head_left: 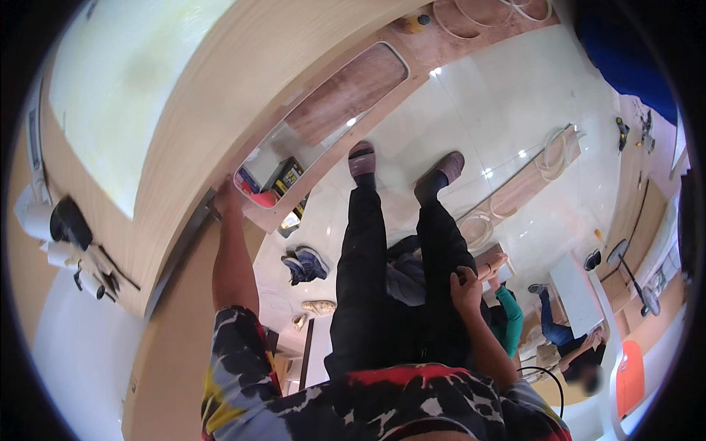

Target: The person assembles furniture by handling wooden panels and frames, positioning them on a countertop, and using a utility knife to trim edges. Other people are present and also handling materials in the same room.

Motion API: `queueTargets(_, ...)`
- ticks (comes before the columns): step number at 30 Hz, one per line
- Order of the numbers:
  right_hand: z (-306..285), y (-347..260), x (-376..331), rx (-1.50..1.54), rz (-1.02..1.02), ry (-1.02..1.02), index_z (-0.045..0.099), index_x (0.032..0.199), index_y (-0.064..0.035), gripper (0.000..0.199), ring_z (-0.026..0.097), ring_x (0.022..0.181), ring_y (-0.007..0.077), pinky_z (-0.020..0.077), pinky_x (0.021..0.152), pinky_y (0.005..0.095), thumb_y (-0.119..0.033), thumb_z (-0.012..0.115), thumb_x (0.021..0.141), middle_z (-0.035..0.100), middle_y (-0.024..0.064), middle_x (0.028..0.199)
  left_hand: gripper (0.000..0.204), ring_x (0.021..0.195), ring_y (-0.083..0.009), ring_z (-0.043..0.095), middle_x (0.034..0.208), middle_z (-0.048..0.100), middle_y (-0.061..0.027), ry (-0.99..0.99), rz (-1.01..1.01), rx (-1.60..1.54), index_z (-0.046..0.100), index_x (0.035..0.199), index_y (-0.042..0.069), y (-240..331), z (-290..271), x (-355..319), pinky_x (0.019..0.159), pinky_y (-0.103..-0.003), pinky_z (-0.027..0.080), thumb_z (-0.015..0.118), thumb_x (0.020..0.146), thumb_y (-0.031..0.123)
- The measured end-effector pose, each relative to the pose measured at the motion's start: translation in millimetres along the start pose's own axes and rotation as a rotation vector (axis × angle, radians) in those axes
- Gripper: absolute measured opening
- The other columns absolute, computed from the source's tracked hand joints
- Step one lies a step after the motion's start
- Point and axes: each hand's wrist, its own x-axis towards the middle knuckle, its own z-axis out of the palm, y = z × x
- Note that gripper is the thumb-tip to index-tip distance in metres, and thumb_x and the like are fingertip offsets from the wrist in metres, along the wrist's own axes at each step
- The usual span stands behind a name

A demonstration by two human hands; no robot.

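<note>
My left arm is stretched forward, and my left hand (pixel 229 197) grips the near left end of a light wooden panel (pixel 266 216). This panel has a long opening with rounded corners and a pale rim. Most of the left fingers are out of sight at the panel's edge. Beside my right thigh, my right hand (pixel 468 295) has its fingers bent but apart, with nothing visible in them. Just past it is another person's hand (pixel 497 263), on an arm in a green sleeve (pixel 512 317).
Through the opening show a reddish-brown board (pixel 346 99) and coloured boxes (pixel 285 175). Blue shoes (pixel 305 264) lie on the glossy tiled floor. A plank (pixel 515 187) with coiled pale edging strip lies to the right. Farther right, another person (pixel 581 356) sits beside a white panel (pixel 573 294).
</note>
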Motion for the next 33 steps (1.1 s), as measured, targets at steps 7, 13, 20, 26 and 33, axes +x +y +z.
queueTargets(7,-13.4,-11.2,7.4,-0.052,0.043,0.009,0.070,0.109,0.0024,0.031,0.070,0.074,0.0295,0.0549,0.072,0.0390,-0.018,0.072,0.087,0.071,0.0184,0.084,0.051,0.118,-0.0348,0.065,0.126,0.069,-0.0170,0.020,0.064,0.060,0.059,0.133,0.003,-12.0,7.4,41.8,0.101,-0.041,0.051,0.053,0.100,0.042)
queueTargets(13,-12.6,-11.8,2.2,-0.055,0.043,0.054,0.070,0.108,0.0022,0.030,0.069,0.072,0.0290,0.0540,0.070,0.0385,-0.018,0.073,0.086,0.071,0.0183,0.083,0.057,0.116,-0.0310,0.067,0.126,0.069,-0.0187,0.126,0.099,0.047,0.060,0.128,-0.005,-8.1,13.7,94.9,0.097,-0.041,0.053,0.060,0.098,0.043)
queueTargets(20,-23.2,-24.2,12.3,-0.049,0.040,0.076,0.070,0.107,0.0029,0.028,0.068,0.070,0.0275,0.0536,0.069,0.0363,-0.017,0.072,0.086,0.070,0.0181,0.081,0.058,0.108,-0.0319,0.070,0.121,0.069,-0.0194,0.161,-0.354,-0.846,0.055,0.141,0.013,-26.7,44.6,128.2,0.092,-0.047,0.056,0.068,0.088,0.035)
queueTargets(26,-15.2,4.8,6.8,-0.066,-0.069,0.125,0.069,0.108,0.0035,0.029,0.067,0.071,0.0259,0.0531,0.069,0.0361,-0.016,0.073,0.087,0.070,0.0177,0.084,0.065,0.127,-0.0332,0.057,0.135,0.061,-0.0212,0.200,0.259,0.100,0.054,0.140,0.004,5.3,23.9,96.7,0.104,-0.045,0.048,0.071,0.088,0.040)
queueTargets(33,-34.5,2.7,20.5,-0.048,-0.011,0.041,0.069,0.109,0.0028,0.032,0.066,0.068,0.0249,0.0531,0.067,0.0364,-0.019,0.075,0.087,0.069,0.0167,0.081,0.076,0.115,-0.0440,0.063,0.127,0.062,-0.0288,0.422,-0.035,-0.450,0.054,0.134,-0.005,-15.2,42.6,71.5,0.099,-0.049,0.050,0.075,0.084,0.048)
